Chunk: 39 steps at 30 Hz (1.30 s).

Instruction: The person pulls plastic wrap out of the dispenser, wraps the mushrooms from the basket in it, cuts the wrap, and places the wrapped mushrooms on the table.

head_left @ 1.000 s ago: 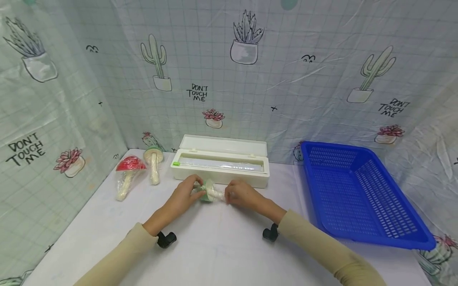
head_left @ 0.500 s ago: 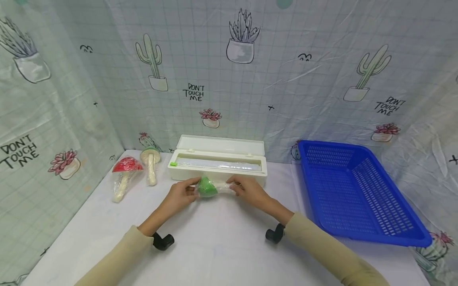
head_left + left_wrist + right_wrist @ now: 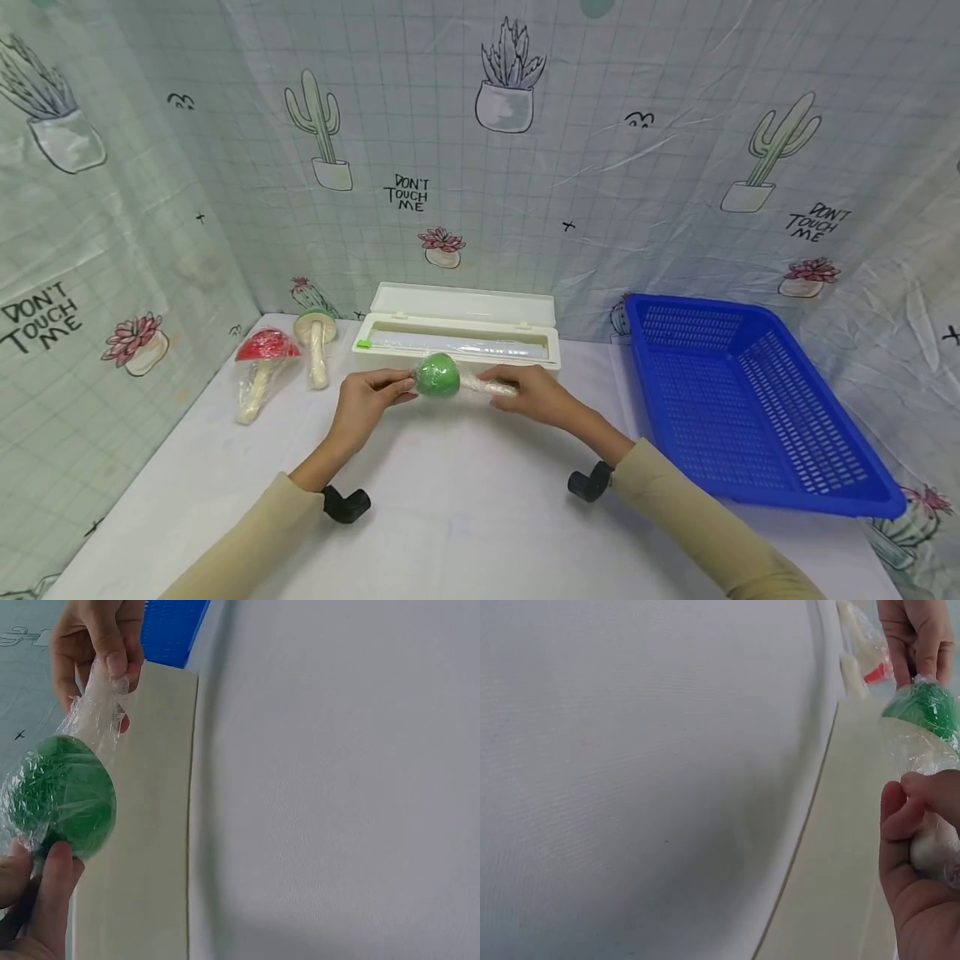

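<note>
In the head view a toy mushroom with a green cap (image 3: 437, 377) and a pale stem, wrapped in clear film, is held sideways in front of the white cling film box (image 3: 367, 362). My left hand (image 3: 365, 406) pinches the film at the top of the cap, between thumb and fingers. Around the stem, on the other side, my right hand (image 3: 534, 395) grips with curled fingers. Crinkled film (image 3: 16, 799) bunches at the cap in the left wrist view. The right wrist view shows the stem end (image 3: 930, 851) partly hidden by my right fingers.
The box's lid (image 3: 465, 306) stands open behind a film roll (image 3: 457, 342). A wrapped red-capped mushroom (image 3: 267, 345) and another wrapped mushroom (image 3: 317, 354) lie at the back left. A blue plastic basket (image 3: 647, 392) stands on the right, before a printed cloth backdrop (image 3: 510, 217).
The mushroom has been lifted off the table and turned so its green cap top shows. My right hand has moved right along the stem; my left hand now pinches film at the cap.
</note>
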Motion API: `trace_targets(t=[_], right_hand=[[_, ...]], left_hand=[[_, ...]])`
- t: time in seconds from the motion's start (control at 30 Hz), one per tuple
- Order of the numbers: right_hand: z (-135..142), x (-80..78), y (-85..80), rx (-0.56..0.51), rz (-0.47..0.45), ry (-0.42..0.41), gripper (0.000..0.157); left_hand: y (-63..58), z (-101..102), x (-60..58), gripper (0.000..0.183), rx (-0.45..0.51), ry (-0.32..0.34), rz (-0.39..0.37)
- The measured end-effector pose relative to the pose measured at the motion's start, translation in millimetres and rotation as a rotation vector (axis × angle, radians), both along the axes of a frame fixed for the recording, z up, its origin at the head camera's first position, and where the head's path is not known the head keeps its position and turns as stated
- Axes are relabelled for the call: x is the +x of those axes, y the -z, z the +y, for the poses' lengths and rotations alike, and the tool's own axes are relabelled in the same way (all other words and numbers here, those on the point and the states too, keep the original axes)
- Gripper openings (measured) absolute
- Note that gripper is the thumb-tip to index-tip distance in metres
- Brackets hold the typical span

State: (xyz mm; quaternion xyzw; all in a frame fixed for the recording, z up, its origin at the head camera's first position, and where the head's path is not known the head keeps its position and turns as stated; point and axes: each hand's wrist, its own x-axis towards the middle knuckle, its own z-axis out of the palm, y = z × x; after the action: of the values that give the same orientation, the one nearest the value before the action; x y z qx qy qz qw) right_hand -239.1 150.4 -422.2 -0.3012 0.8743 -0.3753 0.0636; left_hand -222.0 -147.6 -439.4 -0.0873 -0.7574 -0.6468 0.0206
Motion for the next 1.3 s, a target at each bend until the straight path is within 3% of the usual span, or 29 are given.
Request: trace_targets(t=[0.17,0.27,0.37,0.6,0.8,0.9,1.1,1.2,1.3], right_hand=[[1.2,1.8,-0.1,0.039,0.054,-0.102,0.04],[1.5,2.7,0.3,0.039,0.063,-0.121,0.039],[3.6,2.7,0.8,0.015,0.042,-0.098,0.039],[9.7,2.8,-3.8,-0.009,0.022,-0.119,0.038],[13.6,4.3,-6.2,-0.005,0.043,-0.152,0.037],[14.9,5.7,-7.9,-0.011,0.041,-0.152,0.038],[15.5,5.7,-9.7,-0.054,-0.007,-0.175,0.039],[14.3,5.3,-12.8,-0.06,0.009,-0.202,0.039],[13.9,5.3,-16.0,-0.052,0.013,-0.216,0.039]], left_hand=[[-4.5,7.0,2.2,0.02,-0.093,-0.059,0.065],[-5.6,10.3,3.7,0.032,-0.161,-0.061,0.12],[-3.3,12.6,3.8,0.043,-0.273,-0.028,0.188],[4.9,16.4,5.2,0.073,-0.458,0.134,0.275],[4.2,13.4,4.5,0.066,-0.586,0.178,0.413],[3.6,9.3,0.7,0.064,-0.511,0.201,0.374],[2.8,-1.2,-7.9,0.064,-0.11,0.372,0.087],[0.6,-4.9,-8.0,0.066,-0.039,0.428,0.004],[-0.9,-6.8,-7.1,0.066,-0.022,0.446,-0.023]])
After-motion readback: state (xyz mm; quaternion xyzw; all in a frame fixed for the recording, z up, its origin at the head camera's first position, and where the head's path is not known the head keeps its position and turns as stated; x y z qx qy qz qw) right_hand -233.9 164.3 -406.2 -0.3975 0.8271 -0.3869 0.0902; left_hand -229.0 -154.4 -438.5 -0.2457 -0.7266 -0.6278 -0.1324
